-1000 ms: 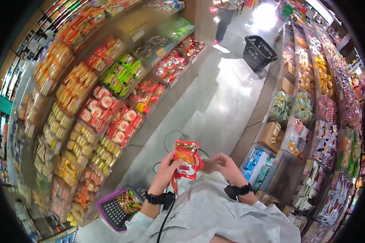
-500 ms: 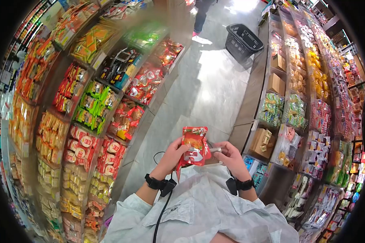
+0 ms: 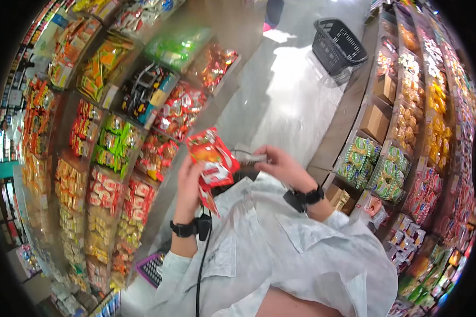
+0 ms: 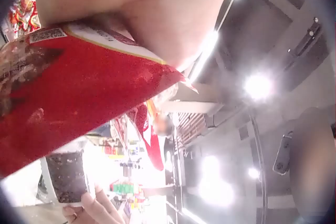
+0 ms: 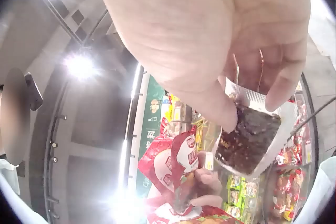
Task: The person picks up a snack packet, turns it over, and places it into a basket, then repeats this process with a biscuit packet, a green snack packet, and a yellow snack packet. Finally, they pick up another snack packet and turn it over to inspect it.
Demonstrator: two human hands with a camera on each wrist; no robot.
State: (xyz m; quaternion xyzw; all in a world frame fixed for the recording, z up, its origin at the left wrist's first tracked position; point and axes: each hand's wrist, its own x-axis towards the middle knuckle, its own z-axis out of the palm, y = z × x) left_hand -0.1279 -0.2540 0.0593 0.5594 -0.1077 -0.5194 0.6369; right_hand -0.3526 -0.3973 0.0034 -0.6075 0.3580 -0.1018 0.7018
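Note:
My left hand (image 3: 188, 182) grips a glossy red snack packet (image 3: 209, 156) with a food picture and a white patch on its front. More red wrapping shows behind and below it. Up close in the left wrist view, the red packet (image 4: 89, 85) carries a code label near its edge. To the right, my right hand (image 3: 286, 170) pinches a small flat packet (image 5: 249, 137) by its top, between thumb and fingers. This packet has clear film, whitish edges and a dark brown filling. A short gap separates the two hands.
Shelf bins of packaged snacks (image 3: 108, 185) line the left, with similar shelves (image 3: 407, 121) along the right. A black shopping basket (image 3: 338, 47) stands on the aisle floor ahead. At lower left, a purple-rimmed basket (image 3: 152, 268) is partly hidden by my sleeve. A black cable (image 3: 200, 274) hangs from my left wrist.
My left hand has moved left with the red packet, away from my right hand, which keeps the small packet. The head view has shifted, and the person ahead is now mostly out of frame.

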